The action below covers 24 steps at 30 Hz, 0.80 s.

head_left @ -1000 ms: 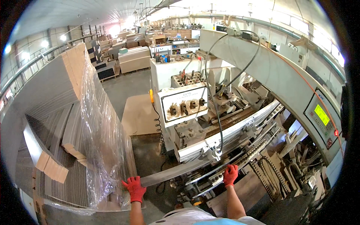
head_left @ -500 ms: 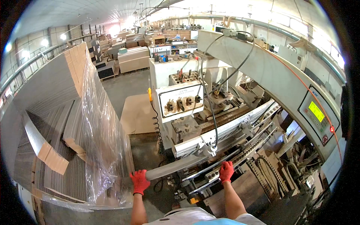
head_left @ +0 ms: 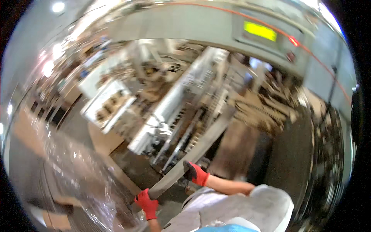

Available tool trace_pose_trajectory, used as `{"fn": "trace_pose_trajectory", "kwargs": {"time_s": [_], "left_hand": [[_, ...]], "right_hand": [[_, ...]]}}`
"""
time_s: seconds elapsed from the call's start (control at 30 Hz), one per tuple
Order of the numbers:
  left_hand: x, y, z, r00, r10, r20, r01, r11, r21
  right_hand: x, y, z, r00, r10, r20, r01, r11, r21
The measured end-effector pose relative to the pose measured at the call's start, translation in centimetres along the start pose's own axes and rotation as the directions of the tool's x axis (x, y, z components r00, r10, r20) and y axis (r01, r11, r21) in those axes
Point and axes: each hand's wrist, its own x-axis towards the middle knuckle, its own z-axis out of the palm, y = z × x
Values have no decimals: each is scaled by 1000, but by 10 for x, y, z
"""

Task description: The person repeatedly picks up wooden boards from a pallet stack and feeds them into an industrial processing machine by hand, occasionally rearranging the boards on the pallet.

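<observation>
Grey strip, pinched by left hand and right hand, slants above workshop floor.

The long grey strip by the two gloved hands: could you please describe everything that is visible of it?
The long grey strip is narrow, straight-edged and flat-looking, like board, with a plain, dull face. It runs slantwise, from lower left up to the right, beside the machine's rails. The left hand holds its near end; the right hand is at its edge farther along. Blur hides fine marks, and whether its far end touches anything cannot be told.
</observation>
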Motion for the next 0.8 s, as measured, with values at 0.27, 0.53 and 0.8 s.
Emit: {"fn": "trace_pose_trajectory", "kwargs": {"time_s": [0.27, 0.53, 0.8], "left_hand": [[25, 133, -35, 790, 447, 420, -308, 881, -360], [-32, 286, 54, 737, 626, 256, -564, 778, -278], [-51, 327, 64, 576, 720, 387, -359, 648, -671]], "right_hand": [[-44, -130, -107, 571, -627, -530, 681, 723, -121], [-107, -59, -130, 191, -685, -703, 548, 668, -503], [-273, -117, -248, -190, -698, -690, -194, 716, -671]]}}
